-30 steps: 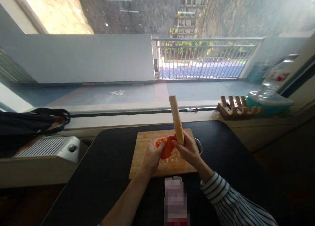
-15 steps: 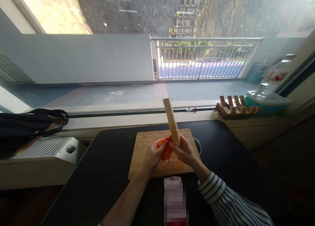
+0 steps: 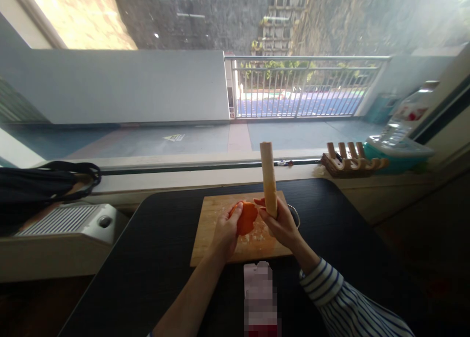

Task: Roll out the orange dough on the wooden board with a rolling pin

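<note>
Pinched in my left hand (image 3: 226, 234) is a flat orange piece of dough (image 3: 247, 220), held just above a wooden cutting board (image 3: 207, 229). My right hand (image 3: 285, 227) is closed round the lower end of a wooden rolling pin (image 3: 269, 175), which points upright and away from me. The right fingertips are beside the dough's right edge, a small gap apart from it. White powder and crumbs lie on the board beneath, with an orange tint on the wood.
A black table (image 3: 161, 239) carries the board, with a metal rim (image 3: 295, 215) at its right edge. Nearby are a blurred pink pack (image 3: 259, 290), a wooden rack (image 3: 345, 165) on the sill, a plastic bottle (image 3: 406, 114) on a teal box (image 3: 404, 159), and a black bag (image 3: 40, 185).
My right hand has moved right, away from the dough, and the rolling pin has turned more upright. The dough stays in my left hand, more of its flat face showing.
</note>
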Motion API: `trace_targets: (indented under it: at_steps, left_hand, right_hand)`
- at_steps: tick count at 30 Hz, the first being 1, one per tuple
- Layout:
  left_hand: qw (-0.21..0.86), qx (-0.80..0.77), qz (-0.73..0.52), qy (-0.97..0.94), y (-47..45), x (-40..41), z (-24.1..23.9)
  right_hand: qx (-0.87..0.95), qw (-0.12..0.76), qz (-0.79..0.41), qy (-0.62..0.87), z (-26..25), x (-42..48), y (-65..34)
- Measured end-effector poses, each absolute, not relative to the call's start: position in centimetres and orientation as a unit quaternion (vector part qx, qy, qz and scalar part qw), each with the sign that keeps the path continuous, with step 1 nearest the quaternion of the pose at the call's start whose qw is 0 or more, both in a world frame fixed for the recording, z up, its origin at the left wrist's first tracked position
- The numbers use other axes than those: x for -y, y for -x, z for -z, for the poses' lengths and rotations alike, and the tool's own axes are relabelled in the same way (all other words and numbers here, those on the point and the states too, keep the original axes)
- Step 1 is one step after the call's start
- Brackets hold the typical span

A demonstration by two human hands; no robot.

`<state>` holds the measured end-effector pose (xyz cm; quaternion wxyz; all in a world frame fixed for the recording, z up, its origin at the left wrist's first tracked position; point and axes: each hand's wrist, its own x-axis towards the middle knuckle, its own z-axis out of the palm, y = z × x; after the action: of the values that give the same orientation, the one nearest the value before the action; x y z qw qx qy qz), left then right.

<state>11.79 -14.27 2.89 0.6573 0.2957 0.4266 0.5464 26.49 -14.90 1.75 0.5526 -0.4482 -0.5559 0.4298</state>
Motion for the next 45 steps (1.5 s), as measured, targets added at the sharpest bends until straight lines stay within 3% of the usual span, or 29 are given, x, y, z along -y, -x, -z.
trace_targets:
  at_steps: [11, 23, 30, 37, 41, 45]
  left_hand:
    - [0.635, -0.419, -0.596, -0.258, -13.1, 14.2, -3.8]
    - [0.622, -0.394, -0.646, -0.2, -13.7, 14.1, -3.9]
    - [0.604, -0.401, -0.672, -0.152, -14.2, 14.5, -3.9]
    - [0.667, -0.41, -0.544, -0.301, -12.0, 14.6, -3.4]
    - [0.638, -0.449, -0.445, -0.44, -10.5, 14.2, -3.7]
    - [0.611, -0.437, -0.456, -0.477, -10.3, 13.9, -3.5]
  right_hand:
    - [0.596, 0.537, -0.349, 0.484, -1.0, 15.8, -25.2]
    - [0.535, 0.596, -0.403, 0.444, -1.0, 15.6, -26.1]
    - [0.51, 0.567, -0.466, 0.448, -1.1, 16.2, -25.4]
    - [0.521, 0.565, -0.471, 0.433, -1.1, 15.4, -27.1]
    - [0.572, 0.508, -0.484, 0.424, -1.5, 15.0, -28.7]
    - [0.544, 0.533, -0.443, 0.473, -1.1, 14.7, -28.5]
